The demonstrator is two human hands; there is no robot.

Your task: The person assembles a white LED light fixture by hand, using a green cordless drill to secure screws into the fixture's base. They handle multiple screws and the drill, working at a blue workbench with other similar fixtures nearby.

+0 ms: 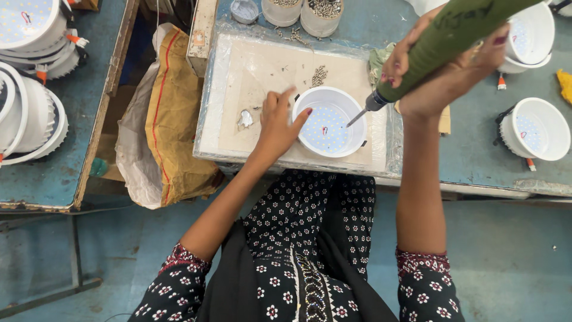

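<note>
Closest to the camera, at about 1 o'clock, the right hand [444, 74] is wrapped tight around a green electric screwdriver [444, 42], which slants down toward 8 o'clock so that its thin bit [356, 118] points into a round white lamp [329, 122]. That lamp sits open side up near the middle of the view, on a plastic-covered board [250, 71] lying on the blue table [476, 149]. At 9 o'clock of the lamp, the left hand [279, 122] lies with fingers spread, palm down on the board and fingertips against the lamp's rim, steadying rather than gripping it. Loose screws [319, 76] lie at 12 o'clock of the lamp, with two screw tubs [322, 15] beyond. More white lamps [536, 128] rest at 3 o'clock, others stacked [27, 71] at 9 o'clock, and a brown sack [173, 119] hangs between the tables.
</note>
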